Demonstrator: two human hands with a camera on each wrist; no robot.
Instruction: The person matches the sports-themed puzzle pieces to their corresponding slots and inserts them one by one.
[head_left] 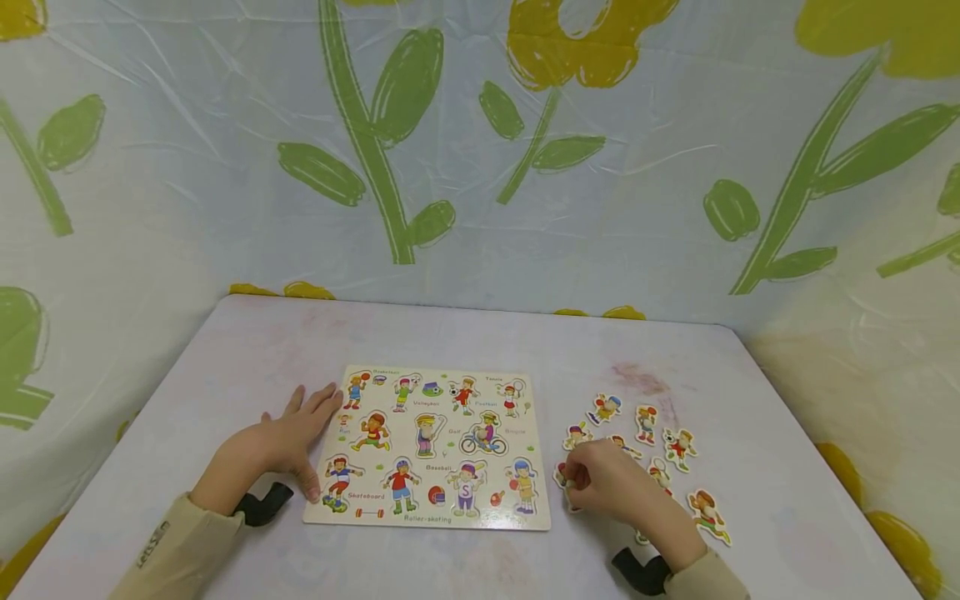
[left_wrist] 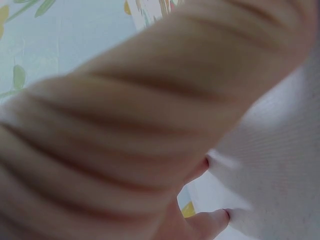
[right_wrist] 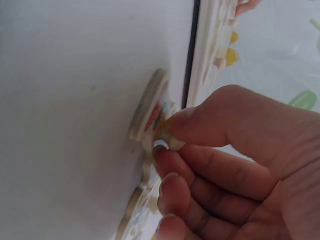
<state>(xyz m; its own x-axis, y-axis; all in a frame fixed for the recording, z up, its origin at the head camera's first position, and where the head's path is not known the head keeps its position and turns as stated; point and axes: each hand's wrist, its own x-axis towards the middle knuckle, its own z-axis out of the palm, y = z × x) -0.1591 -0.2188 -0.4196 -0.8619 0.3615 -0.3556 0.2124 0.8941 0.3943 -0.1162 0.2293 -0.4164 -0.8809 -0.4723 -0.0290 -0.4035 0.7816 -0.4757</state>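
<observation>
A wooden puzzle board point(head_left: 405, 458) with printed children doing sports lies flat on the table. Along its left edge rests my left hand point(head_left: 281, 437), fingers spread, with the thumb at the lower left corner. Right of the board, my right hand point(head_left: 611, 479) pinches a small puzzle piece point(right_wrist: 149, 107) between thumb and forefinger. That piece is tilted in the right wrist view, and the fingers cover most of its picture. In the left wrist view, two fingertips point(left_wrist: 212, 220) of my left hand show near the table surface.
Several loose puzzle pieces lie right of the board, among them a footballer piece point(head_left: 678, 450), a basketball piece point(head_left: 646, 424) and a runner piece point(head_left: 708, 517). A flower-printed curtain point(head_left: 637, 183) encloses the table point(head_left: 285, 333) at the back and sides.
</observation>
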